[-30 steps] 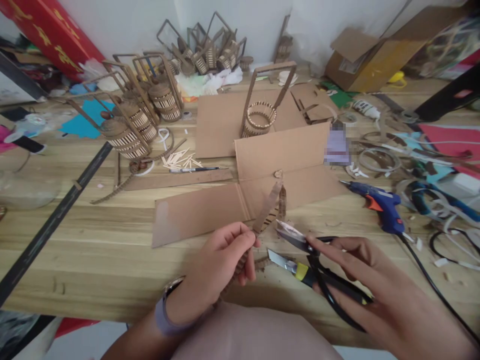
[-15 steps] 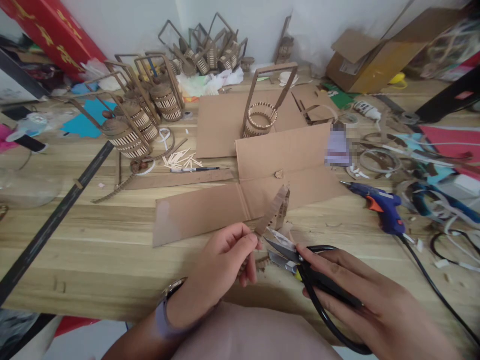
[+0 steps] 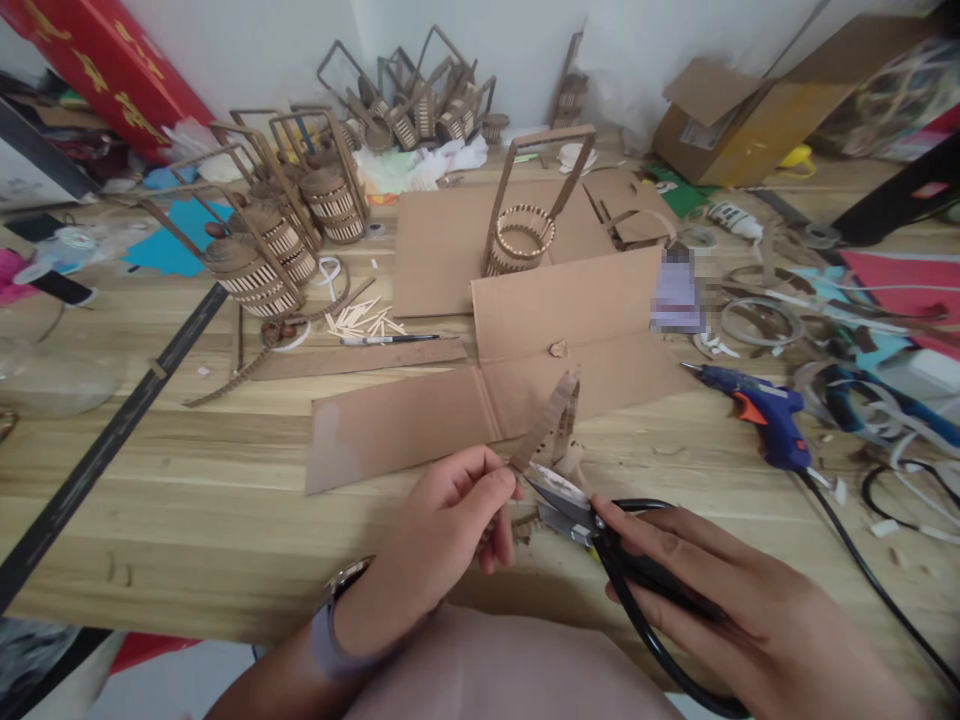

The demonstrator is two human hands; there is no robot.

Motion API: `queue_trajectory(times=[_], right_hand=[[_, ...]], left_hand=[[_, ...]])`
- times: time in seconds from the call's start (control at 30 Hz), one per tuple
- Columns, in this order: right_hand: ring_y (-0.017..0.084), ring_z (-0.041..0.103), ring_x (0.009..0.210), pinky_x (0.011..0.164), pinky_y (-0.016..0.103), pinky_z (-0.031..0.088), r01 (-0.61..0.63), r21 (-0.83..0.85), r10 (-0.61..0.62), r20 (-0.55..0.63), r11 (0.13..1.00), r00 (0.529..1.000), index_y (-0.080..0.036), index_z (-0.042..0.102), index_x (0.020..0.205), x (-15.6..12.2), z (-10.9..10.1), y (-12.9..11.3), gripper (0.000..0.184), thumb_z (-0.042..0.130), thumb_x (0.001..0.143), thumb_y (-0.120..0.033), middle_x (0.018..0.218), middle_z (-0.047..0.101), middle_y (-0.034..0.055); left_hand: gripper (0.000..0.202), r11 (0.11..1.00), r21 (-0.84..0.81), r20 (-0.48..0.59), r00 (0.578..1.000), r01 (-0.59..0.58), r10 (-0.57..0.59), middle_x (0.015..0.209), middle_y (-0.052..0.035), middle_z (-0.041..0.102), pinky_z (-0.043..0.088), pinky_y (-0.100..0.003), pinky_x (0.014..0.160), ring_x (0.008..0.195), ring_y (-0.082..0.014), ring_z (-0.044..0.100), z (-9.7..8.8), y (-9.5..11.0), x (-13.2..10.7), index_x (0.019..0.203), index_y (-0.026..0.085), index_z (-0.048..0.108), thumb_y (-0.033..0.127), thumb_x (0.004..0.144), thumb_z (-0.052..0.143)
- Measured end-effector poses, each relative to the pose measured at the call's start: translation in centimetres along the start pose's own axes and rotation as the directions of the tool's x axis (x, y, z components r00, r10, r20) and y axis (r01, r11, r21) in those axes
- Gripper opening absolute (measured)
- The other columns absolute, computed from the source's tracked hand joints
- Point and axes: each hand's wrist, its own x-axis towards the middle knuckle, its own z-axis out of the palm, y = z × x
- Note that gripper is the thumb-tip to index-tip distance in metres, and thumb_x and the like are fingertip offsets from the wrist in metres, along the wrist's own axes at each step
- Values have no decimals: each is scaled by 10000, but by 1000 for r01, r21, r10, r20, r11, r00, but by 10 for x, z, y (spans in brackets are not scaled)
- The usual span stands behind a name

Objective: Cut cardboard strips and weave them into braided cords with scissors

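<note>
Scissors (image 3: 576, 506) are held in the right hand (image 3: 739, 590), its fingers curled around the handles (image 3: 634, 622), blades (image 3: 553, 488) beside a brown strip (image 3: 544, 426). The left hand (image 3: 450, 520) has its fingers pinched onto the strip, which extends forward over the table (image 3: 225, 520).

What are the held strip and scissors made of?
Strip: matte brown corrugated cardboard, it seems, from the crosswise ridges. Scissors: probably steel blades, from their grey shine; the handles are glossy black, perhaps plastic or coated metal.
</note>
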Motion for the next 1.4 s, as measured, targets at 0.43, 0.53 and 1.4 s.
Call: queue_trajectory(times=[0.43, 0.53, 1.4], right_hand=[[143, 754, 954, 738, 156, 596, 2, -42, 0, 38, 999, 999, -365, 462, 1491, -1, -1, -1, 527, 550, 977, -289, 1163, 735, 25], [153, 759, 908, 695, 182, 601, -46, 2, 46, -4, 999, 999, -381, 500, 1464, -2, 3, -4, 464, 483, 1005, -313, 1124, 741, 33], [264, 771, 746, 583, 321, 631, -310, -199, 272, -196, 930, 942, -241, 680, 1277, -24, -4, 63, 445, 515, 936, -473, 983, 787, 98]], left_hand=[[247, 983, 181, 36, 999, -38, 33, 464, 53, 543, 342, -168, 413, 395, -80, 430, -2, 1, -3, 719, 209, 517, 402, 873, 502], [246, 972, 225, 71, 996, -64, 49, 470, 55, 538, 339, -169, 414, 405, -82, 428, -4, 2, -3, 723, 210, 509, 396, 884, 494], [275, 972, 176, 66, 987, -153, 143, 568, 24, 610, 411, -193, 491, 489, -102, 522, -4, -6, -5, 840, 185, 561, 440, 934, 512]])
